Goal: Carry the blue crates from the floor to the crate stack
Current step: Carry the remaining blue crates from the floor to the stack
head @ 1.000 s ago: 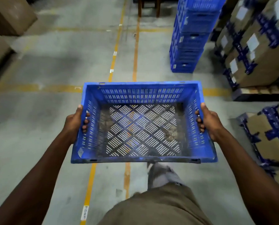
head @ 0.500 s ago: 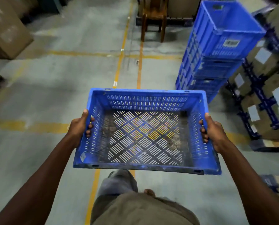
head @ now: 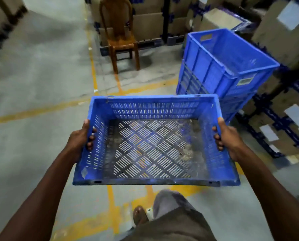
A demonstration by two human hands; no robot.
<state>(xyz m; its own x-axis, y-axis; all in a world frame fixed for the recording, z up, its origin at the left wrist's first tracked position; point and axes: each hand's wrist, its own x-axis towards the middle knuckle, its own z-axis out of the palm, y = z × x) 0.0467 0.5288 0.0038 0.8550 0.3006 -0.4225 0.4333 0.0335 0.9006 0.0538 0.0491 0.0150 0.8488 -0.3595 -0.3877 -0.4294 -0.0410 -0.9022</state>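
Firmly curled, the fingers (head: 91, 136) of the left hand (head: 79, 140) hook through the left wall of the blue crate (head: 154, 141), while the right hand (head: 229, 139) grips the right wall the same way. So held, the empty crate hangs level above the grey floor (head: 41, 75) with its yellow lines (head: 34, 112). Ahead and to the right, near its far corner, stands the crate stack (head: 220, 66), with a wooden chair (head: 120, 37) and cardboard boxes (head: 284, 32) beyond.

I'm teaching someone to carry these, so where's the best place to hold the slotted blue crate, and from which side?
Grip the slotted blue crate at the top rims of its two short end walls, one from each side, as the left hand and right hand do now. It is wide and shallow, so opposite end grips likely keep it level, fingers hooked over the rim.
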